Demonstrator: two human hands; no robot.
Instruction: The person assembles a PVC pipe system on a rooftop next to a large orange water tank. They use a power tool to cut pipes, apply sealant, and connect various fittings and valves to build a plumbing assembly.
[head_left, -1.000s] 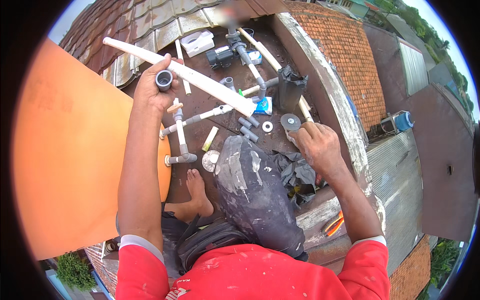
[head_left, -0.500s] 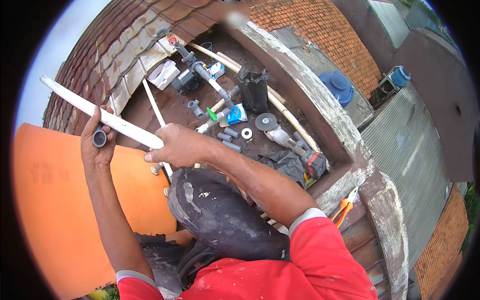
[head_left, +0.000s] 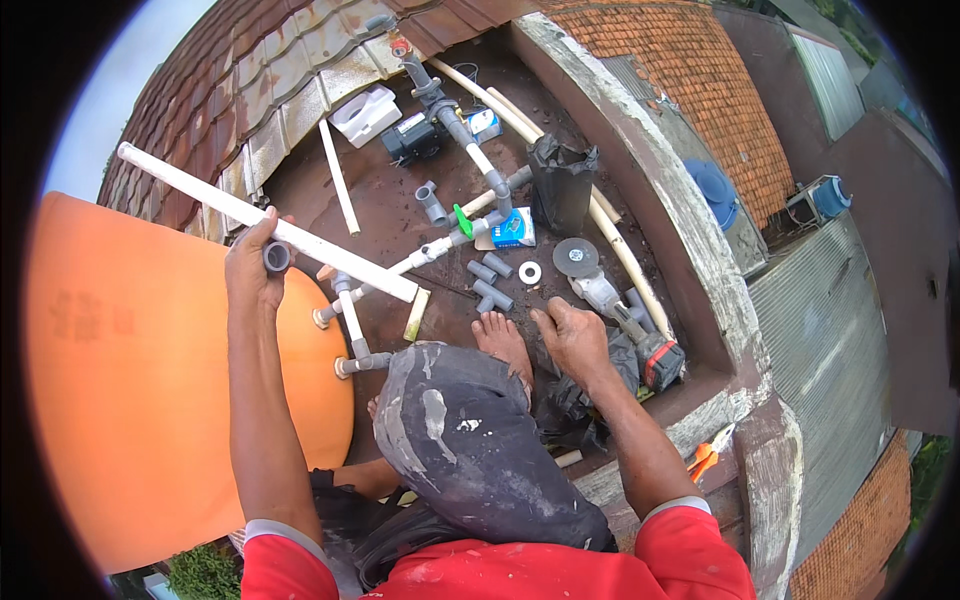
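A long white pipe slants across the left side, over the orange tank. My left hand is closed around its middle. A short grey pipe fitting, its round mouth facing me, is held against the pipe by the same hand. My right hand is apart from the pipe, its fingers curled in and thumb forward, with nothing showing in it. Ahead of that hand lie several loose grey fittings and a white tape roll. An angle grinder rests just to its right.
A grey pump joins assembled piping with a green-handled valve. Near it are a black bag, a blue-and-white box and a white case. A low wall bounds the right; orange-handled pliers lie on it.
My right hand has let go of the white pipe's near end and moved right, toward the grinder. My left hand still holds the pipe and fitting. The view has shifted.
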